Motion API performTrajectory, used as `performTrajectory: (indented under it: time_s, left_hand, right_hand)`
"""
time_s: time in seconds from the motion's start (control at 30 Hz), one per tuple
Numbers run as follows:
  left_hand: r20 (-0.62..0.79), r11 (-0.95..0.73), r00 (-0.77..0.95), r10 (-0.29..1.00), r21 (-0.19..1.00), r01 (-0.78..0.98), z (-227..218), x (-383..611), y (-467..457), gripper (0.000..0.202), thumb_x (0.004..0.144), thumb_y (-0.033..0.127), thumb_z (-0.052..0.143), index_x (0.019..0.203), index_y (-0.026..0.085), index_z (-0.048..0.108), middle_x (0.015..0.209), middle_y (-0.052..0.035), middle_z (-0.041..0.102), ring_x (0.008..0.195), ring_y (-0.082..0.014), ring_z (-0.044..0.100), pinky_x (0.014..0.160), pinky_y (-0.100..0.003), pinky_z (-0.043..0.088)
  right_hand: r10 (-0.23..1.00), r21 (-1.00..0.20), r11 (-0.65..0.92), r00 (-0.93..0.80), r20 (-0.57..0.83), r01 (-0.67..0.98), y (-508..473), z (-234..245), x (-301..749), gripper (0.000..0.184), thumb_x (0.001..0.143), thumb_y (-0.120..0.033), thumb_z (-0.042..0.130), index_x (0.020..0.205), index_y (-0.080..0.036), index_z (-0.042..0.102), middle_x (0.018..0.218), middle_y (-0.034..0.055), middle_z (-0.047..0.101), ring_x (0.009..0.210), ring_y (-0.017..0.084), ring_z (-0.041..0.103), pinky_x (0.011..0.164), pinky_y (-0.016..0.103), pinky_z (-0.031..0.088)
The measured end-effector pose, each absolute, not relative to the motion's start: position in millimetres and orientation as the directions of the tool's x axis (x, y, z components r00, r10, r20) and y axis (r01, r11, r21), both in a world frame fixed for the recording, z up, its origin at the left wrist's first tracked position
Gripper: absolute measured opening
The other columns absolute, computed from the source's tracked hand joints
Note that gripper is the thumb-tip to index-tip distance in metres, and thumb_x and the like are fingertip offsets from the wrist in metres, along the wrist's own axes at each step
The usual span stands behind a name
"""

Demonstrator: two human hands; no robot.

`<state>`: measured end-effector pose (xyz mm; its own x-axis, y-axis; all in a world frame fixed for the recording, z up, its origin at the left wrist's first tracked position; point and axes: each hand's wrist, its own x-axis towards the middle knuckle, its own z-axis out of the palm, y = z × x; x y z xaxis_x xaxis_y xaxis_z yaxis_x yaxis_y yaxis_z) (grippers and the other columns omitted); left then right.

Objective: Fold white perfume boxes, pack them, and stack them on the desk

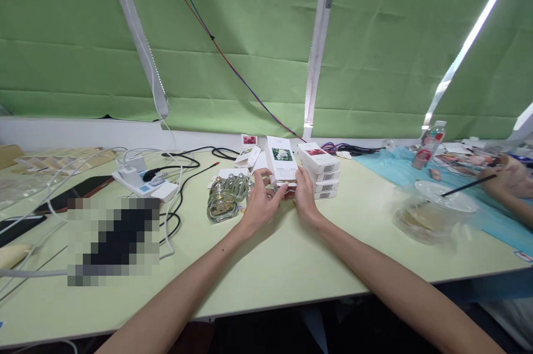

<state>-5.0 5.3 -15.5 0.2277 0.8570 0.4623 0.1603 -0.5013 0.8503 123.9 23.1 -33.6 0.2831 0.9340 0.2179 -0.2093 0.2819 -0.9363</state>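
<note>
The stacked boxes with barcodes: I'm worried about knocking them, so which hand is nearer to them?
Right. The right hand is just left of the stacked boxes; the left hand is farther left, across the held white box.

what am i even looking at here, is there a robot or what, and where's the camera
No robot here: these are a person's own bare left hand and right hand. The single picture comes from a camera worn on that person's head, looking forward and down. Between them, the hands hold a white box with a flower picture. On the pale table, a stack of similar boxes stands right of it; shiny, clear items sit left, with cables and a power strip beyond. At far right is another person's hand.
</note>
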Motion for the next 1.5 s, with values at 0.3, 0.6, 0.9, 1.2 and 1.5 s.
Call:
performTrajectory:
  time_s: [0.3,0.6,0.9,1.2,1.5]
  left_hand:
    - [0.474,-0.513,0.221,0.852,0.839,0.180,-13.6,-4.8,3.3,0.040,0.091,0.048,0.059,0.108,0.025,0.032,0.102,-0.0025,0.064,0.057,-0.0087,0.063,0.051,-0.020,0.047]
    - [0.510,-0.546,0.216,0.833,0.820,0.170,-14.6,-5.9,5.1,0.036,0.093,0.046,0.058,0.109,0.026,0.032,0.106,-0.0026,0.063,0.059,-0.0080,0.063,0.056,-0.022,0.051]
    - [0.540,-0.576,0.209,0.815,0.793,0.199,-17.8,-7.2,6.2,0.033,0.095,0.043,0.056,0.112,0.026,0.033,0.104,-0.0023,0.065,0.056,-0.0068,0.059,0.053,-0.021,0.047]
    - [0.562,-0.598,0.210,0.800,0.776,0.201,-18.4,-7.7,7.2,0.033,0.096,0.043,0.054,0.118,0.027,0.034,0.097,0.0002,0.063,0.049,-0.0061,0.053,0.048,-0.022,0.044]
    - [0.552,-0.583,0.190,0.812,0.779,0.230,-16.1,-7.8,4.9,0.031,0.097,0.044,0.053,0.118,0.028,0.035,0.096,0.0005,0.063,0.050,-0.0077,0.055,0.051,-0.023,0.045]
  right_hand:
    - [0.931,-0.934,0.298,0.277,0.239,-0.196,23.7,-36.1,124.2,0.049,0.091,-0.056,0.046,0.130,-0.027,0.054,0.096,0.0043,0.069,0.070,0.021,0.063,0.054,0.034,0.051]
    - [0.937,-0.939,0.283,0.265,0.227,-0.196,20.5,-32.9,121.8,0.047,0.092,-0.054,0.044,0.129,-0.025,0.050,0.099,0.0056,0.071,0.062,0.020,0.064,0.053,0.036,0.053]
    - [0.940,-0.932,0.292,0.246,0.238,-0.215,17.8,-28.7,120.2,0.043,0.092,-0.054,0.047,0.123,-0.025,0.050,0.085,0.0028,0.071,0.064,0.023,0.068,0.054,0.039,0.054]
    - [0.944,-0.931,0.291,0.223,0.242,-0.219,19.2,-30.5,120.2,0.046,0.091,-0.056,0.049,0.124,-0.025,0.050,0.085,0.0023,0.072,0.067,0.025,0.070,0.055,0.040,0.055]
    - [0.945,-0.930,0.296,0.211,0.251,-0.218,20.6,-32.2,119.6,0.048,0.091,-0.060,0.049,0.124,-0.025,0.049,0.081,0.0020,0.072,0.063,0.024,0.069,0.050,0.037,0.051]
